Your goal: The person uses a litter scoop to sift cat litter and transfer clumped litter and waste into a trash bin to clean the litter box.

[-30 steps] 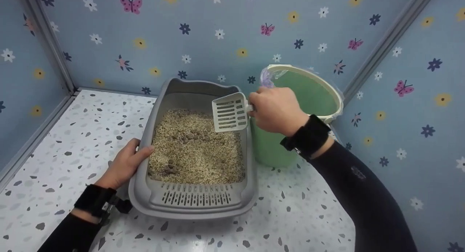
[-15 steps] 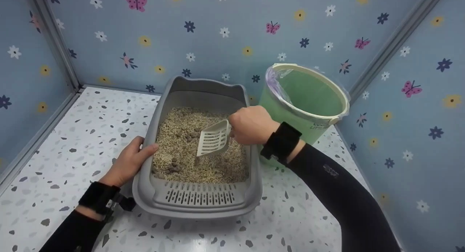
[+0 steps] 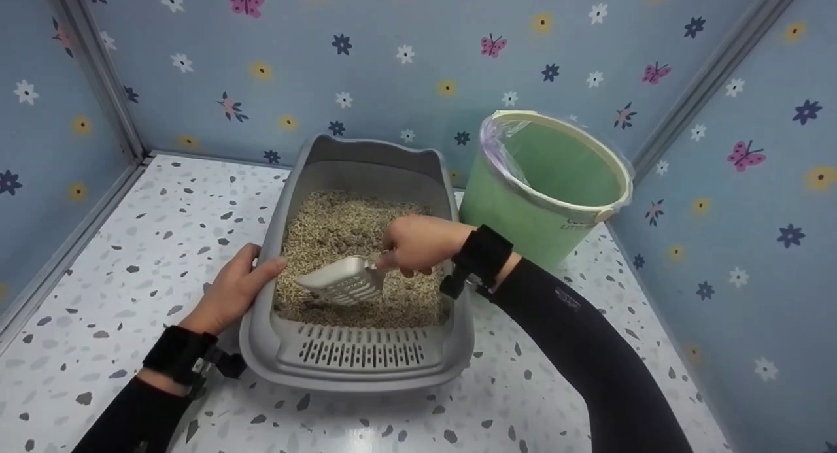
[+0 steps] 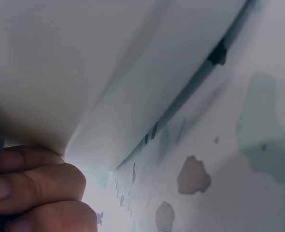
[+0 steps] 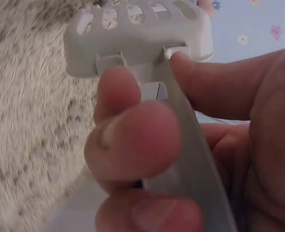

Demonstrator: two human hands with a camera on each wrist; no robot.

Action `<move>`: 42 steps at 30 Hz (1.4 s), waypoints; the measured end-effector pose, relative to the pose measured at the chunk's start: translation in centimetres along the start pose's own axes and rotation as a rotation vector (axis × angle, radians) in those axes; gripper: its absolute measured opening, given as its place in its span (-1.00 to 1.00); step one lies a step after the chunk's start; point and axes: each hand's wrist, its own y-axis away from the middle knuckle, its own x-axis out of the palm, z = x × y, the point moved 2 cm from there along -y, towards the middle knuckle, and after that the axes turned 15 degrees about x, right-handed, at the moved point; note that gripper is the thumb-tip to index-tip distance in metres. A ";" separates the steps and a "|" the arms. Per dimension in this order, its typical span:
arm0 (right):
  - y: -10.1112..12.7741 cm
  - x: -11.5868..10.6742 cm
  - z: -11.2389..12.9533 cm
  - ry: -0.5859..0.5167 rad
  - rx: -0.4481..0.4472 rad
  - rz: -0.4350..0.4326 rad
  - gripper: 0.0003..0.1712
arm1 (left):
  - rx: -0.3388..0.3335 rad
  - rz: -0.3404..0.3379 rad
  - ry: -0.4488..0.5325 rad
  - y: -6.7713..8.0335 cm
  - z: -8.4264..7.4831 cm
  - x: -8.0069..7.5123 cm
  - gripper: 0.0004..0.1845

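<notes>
The right hand [image 3: 418, 244] has its fingers [image 5: 133, 140] and thumb curled tight round the handle of a white slotted scoop [image 3: 341, 282], so its grip is closed on it, and the scoop's blade lies low in the litter [image 3: 340, 227] at the near left part of the grey litter box [image 3: 356, 368]. The left hand [image 3: 232, 289] holds the box's left rim, thumb over the edge and fingers [image 4: 31, 183] curled under the lip. The box sits on a speckled tabletop [image 3: 131, 257], with a green lined bin [image 3: 516, 218] just beside its far right corner.
</notes>
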 end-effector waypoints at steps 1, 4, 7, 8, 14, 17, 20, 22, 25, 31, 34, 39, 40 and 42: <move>-0.3 0.2 0.0 -0.030 0.001 0.026 -0.55 | 0.000 0.000 0.001 0.0 0.0 0.0 -0.34; -1.1 0.7 0.3 -0.095 0.006 0.085 -0.56 | -0.001 -0.002 -0.007 0.0 -0.2 -0.1 -0.34; -1.9 1.3 0.6 -0.149 0.004 0.126 -0.57 | -0.005 -0.002 -0.013 0.0 -0.2 -0.1 -0.33; -2.1 1.5 0.8 -0.160 0.005 0.136 -0.57 | -0.005 -0.003 -0.019 0.0 -0.2 -0.1 -0.33; -3.8 2.2 0.6 -0.218 0.011 0.167 -0.50 | 0.002 -0.001 -0.027 0.0 -0.1 0.1 -0.34; -4.5 2.2 0.1 -0.262 0.023 0.166 -0.53 | 0.002 -0.001 -0.023 0.1 -0.1 0.1 -0.35; -5.0 2.0 -0.5 -0.288 0.046 0.152 -0.54 | 0.004 -0.002 -0.012 0.1 -0.1 0.1 -0.36; -5.1 1.9 -0.9 -0.303 0.064 0.141 -0.52 | 0.005 -0.002 -0.004 0.0 -0.1 0.1 -0.36; -5.4 1.6 -1.5 -0.325 0.100 0.115 -0.48 | 0.003 -0.005 0.002 0.0 -0.1 0.1 -0.37; -5.9 1.1 -2.8 -0.372 0.215 0.036 -0.53 | -0.004 -0.007 -0.001 0.0 -0.1 0.1 -0.36; -6.0 0.9 -3.4 -0.389 0.283 0.001 -0.59 | -0.005 -0.005 -0.003 0.0 -0.1 0.1 -0.35; -5.9 0.4 -3.9 -0.379 0.368 -0.044 -0.55 | -0.004 -0.008 0.003 0.0 0.0 0.0 -0.35; -5.9 0.3 -3.9 -0.375 0.379 -0.048 -0.53 | -0.003 -0.009 0.002 -0.1 0.0 0.0 -0.35; -5.7 0.0 -3.9 -0.359 0.391 -0.051 -0.49 | -0.003 -0.006 -0.001 0.0 0.0 0.0 -0.35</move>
